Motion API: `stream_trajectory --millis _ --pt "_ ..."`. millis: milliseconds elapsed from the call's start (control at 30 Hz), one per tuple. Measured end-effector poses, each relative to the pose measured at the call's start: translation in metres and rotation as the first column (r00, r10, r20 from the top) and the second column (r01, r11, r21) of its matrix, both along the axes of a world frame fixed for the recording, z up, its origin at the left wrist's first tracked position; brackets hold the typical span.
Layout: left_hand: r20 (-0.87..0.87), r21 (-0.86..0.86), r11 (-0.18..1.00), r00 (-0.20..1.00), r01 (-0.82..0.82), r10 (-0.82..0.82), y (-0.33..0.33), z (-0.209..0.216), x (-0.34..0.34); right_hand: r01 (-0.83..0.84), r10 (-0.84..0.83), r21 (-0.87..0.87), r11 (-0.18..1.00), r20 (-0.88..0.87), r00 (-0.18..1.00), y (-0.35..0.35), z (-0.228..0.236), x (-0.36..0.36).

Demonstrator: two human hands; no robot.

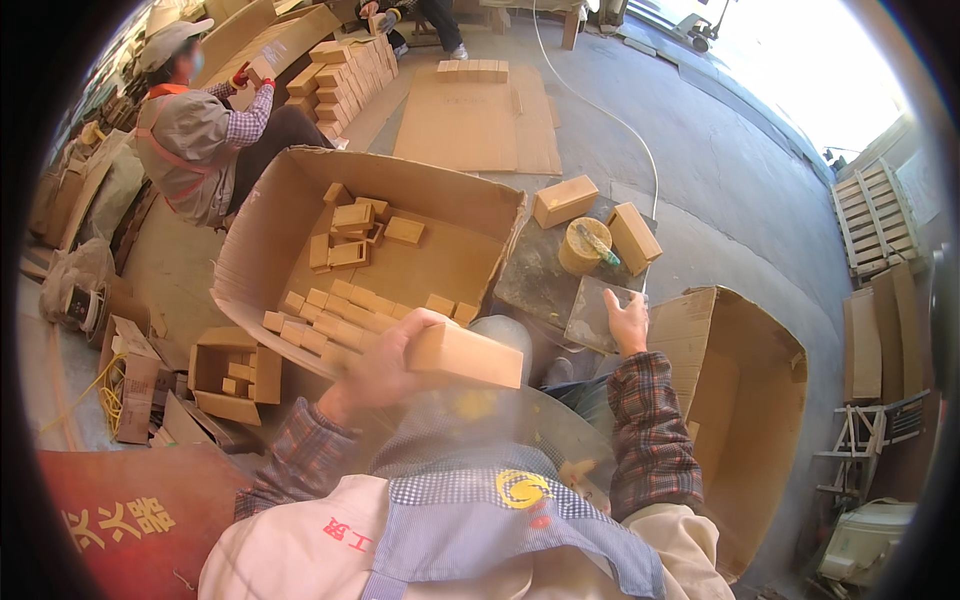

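Note:
My left hand (382, 368) is closed around a pale wooden box (468, 356) and holds it above my lap. Ahead and to the right, my right hand (628, 322) has its thumb and forefinger apart over a flat grey square (588, 316). Whether it touches that square I cannot tell. Just beyond, on a dark low stand (525, 262), stands a round yellowish tub (582, 248) with a greenish-handled tool (600, 243) across its top. Two more wooden boxes, a left one (566, 201) and a right one (634, 238), lie beside the tub.
A large open carton (430, 190) with several wooden boxes is in front of me. Another tall carton (750, 400) stands at my right, and a small carton (205, 380) at the left. A co-worker (195, 130) sits far left by stacked boxes (345, 90). A white hose (625, 125) crosses the floor.

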State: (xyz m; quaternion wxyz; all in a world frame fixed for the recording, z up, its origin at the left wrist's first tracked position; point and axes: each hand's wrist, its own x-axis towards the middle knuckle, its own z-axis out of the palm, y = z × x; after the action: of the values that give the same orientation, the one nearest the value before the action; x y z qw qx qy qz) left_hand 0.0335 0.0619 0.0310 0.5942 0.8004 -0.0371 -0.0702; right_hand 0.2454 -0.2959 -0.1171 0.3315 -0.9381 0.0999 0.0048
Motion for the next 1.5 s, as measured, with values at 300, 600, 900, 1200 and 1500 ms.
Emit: stream_trajectory --millis 300,600,900,1200,1500 --pt "-0.207 -0.512 0.837 0.973 -0.195 0.101 -0.006 0.001 0.009 -0.608 0.692 0.622 0.492 0.144 0.708 0.034 0.102 -0.107" --pt "-0.225 -0.526 0.823 0.968 -0.214 0.108 -0.025 -0.008 0.008 -0.215 0.64 0.954 0.207 0.034 0.767 0.081 0.112 -0.136" --pt "0.302 0.405 0.914 0.948 -0.034 -0.098 0.004 0.027 0.018 0.124 0.694 0.986 0.112 -0.167 0.7 0.066 0.064 -0.13" --pt "0.391 0.668 0.744 0.845 0.011 -0.364 0.027 0.0 0.024 0.326 0.739 0.905 0.274 -0.415 0.53 0.077 0.057 -0.128" --pt "0.181 0.877 0.45 0.983 -0.168 0.015 0.171 -0.094 0.103 0.065 0.515 0.75 0.659 -0.512 0.688 0.035 0.036 -0.088"
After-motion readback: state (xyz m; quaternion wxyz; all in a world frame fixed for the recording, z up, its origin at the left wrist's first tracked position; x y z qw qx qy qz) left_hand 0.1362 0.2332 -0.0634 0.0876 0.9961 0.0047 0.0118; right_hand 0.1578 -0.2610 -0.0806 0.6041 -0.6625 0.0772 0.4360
